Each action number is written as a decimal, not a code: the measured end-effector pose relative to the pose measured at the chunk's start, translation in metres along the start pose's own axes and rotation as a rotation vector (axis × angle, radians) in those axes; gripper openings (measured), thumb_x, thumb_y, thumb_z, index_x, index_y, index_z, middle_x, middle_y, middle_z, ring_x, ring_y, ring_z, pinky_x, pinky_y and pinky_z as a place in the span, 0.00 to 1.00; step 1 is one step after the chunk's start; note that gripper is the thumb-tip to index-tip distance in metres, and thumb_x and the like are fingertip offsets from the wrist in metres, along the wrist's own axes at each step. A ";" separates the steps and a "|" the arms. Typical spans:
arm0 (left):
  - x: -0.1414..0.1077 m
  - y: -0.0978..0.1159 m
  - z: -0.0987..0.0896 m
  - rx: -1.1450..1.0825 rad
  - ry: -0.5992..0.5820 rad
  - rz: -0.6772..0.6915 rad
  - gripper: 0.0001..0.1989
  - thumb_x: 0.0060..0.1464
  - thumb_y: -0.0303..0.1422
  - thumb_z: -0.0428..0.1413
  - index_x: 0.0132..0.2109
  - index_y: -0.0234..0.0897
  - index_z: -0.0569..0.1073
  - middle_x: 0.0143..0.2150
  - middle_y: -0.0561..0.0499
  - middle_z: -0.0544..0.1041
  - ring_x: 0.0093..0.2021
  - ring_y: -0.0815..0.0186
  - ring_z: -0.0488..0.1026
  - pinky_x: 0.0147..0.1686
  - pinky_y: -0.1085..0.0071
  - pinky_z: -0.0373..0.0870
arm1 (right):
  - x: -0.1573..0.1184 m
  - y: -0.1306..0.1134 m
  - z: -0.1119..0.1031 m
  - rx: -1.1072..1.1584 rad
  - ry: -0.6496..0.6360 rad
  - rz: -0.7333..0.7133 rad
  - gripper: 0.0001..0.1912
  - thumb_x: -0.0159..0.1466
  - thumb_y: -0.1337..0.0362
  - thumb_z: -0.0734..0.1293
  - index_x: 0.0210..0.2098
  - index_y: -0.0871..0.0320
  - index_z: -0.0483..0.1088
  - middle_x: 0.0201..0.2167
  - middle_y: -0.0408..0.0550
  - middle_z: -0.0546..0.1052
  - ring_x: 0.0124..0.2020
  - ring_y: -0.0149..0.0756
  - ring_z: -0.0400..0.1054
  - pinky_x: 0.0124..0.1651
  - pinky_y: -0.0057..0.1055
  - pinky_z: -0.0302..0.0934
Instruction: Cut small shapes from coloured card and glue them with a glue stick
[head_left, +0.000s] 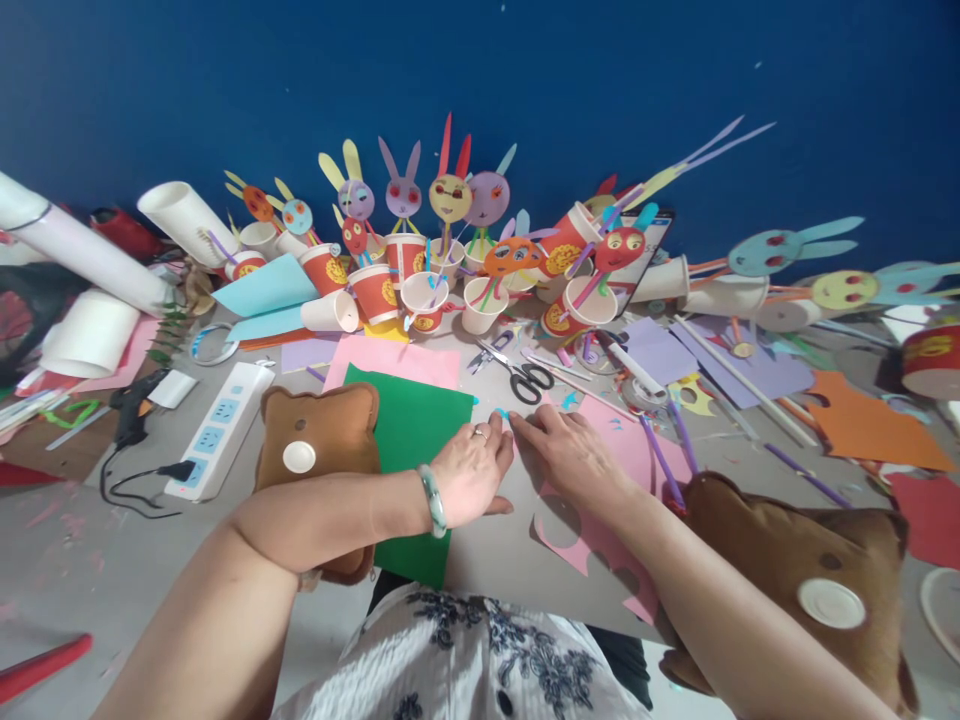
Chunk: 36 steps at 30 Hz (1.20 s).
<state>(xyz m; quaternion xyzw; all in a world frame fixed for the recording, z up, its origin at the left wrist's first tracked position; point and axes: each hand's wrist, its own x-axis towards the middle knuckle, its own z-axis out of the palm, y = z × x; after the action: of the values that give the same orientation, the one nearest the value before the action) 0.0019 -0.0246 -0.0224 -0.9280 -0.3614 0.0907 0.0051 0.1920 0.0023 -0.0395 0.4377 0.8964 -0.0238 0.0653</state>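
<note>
A small blue paper piece [504, 413] is at the fingertips of both my hands, above the grey tabletop. My left hand [472, 468], with a ring and a green bangle, has its fingers stretched toward that piece and the thumb apart. From the right, my right hand [576, 452] reaches in with the index fingertip at the piece; its thumb is hidden beneath. Green paper [416, 430] lies beside and under my left wrist. Cut pink paper [600, 520] lies under my right wrist. Black-handled scissors [525, 380] rest just beyond both hands.
Red and white paper cups [375, 292] bearing paper rabbit faces line the back. A power strip [221, 430] and a glue gun [135, 405] are at left. Brown plush cushions [319, 430] flank my arms. Purple sheets [750, 360] and orange paper [877, 420] lie right.
</note>
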 end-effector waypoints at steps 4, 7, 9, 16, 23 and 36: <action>0.000 0.000 -0.002 0.005 -0.011 -0.007 0.44 0.55 0.55 0.52 0.64 0.19 0.59 0.65 0.22 0.58 0.56 0.47 0.66 0.52 0.59 0.61 | 0.000 0.000 0.000 -0.004 0.023 0.009 0.30 0.57 0.72 0.69 0.59 0.59 0.63 0.41 0.55 0.71 0.37 0.44 0.66 0.41 0.35 0.53; 0.000 0.001 -0.003 0.006 -0.023 -0.012 0.44 0.55 0.55 0.52 0.64 0.20 0.59 0.65 0.22 0.58 0.56 0.47 0.66 0.52 0.59 0.61 | 0.000 0.000 0.000 0.001 0.024 0.012 0.33 0.55 0.70 0.71 0.59 0.59 0.63 0.41 0.56 0.70 0.36 0.43 0.66 0.41 0.35 0.53; -0.001 0.001 -0.004 0.007 -0.019 -0.016 0.44 0.55 0.55 0.52 0.64 0.20 0.59 0.64 0.23 0.58 0.57 0.47 0.66 0.52 0.59 0.60 | 0.000 0.000 -0.001 0.004 0.026 0.007 0.33 0.55 0.70 0.71 0.59 0.59 0.63 0.42 0.56 0.70 0.36 0.43 0.66 0.42 0.35 0.53; 0.000 0.002 -0.003 0.032 0.015 -0.027 0.44 0.54 0.56 0.52 0.64 0.21 0.59 0.63 0.24 0.61 0.57 0.47 0.65 0.54 0.59 0.59 | 0.000 0.001 0.000 -0.002 0.012 -0.005 0.34 0.57 0.72 0.69 0.62 0.58 0.60 0.43 0.57 0.71 0.38 0.44 0.67 0.43 0.35 0.53; -0.001 0.003 -0.002 0.050 0.018 -0.030 0.45 0.53 0.57 0.52 0.64 0.21 0.59 0.62 0.23 0.62 0.57 0.47 0.66 0.53 0.60 0.59 | 0.002 0.000 0.003 -0.012 0.034 0.000 0.29 0.60 0.70 0.68 0.60 0.57 0.62 0.43 0.57 0.70 0.38 0.43 0.67 0.43 0.35 0.53; -0.001 0.002 -0.003 0.053 0.051 -0.028 0.45 0.53 0.57 0.52 0.63 0.21 0.60 0.61 0.25 0.64 0.60 0.47 0.63 0.55 0.60 0.57 | 0.001 -0.001 0.000 -0.045 0.029 -0.008 0.32 0.58 0.70 0.69 0.62 0.58 0.60 0.45 0.58 0.71 0.37 0.42 0.67 0.43 0.35 0.52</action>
<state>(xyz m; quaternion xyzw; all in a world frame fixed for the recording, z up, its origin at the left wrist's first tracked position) 0.0033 -0.0266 -0.0199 -0.9243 -0.3717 0.0764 0.0402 0.1905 0.0027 -0.0399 0.4330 0.8993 0.0026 0.0622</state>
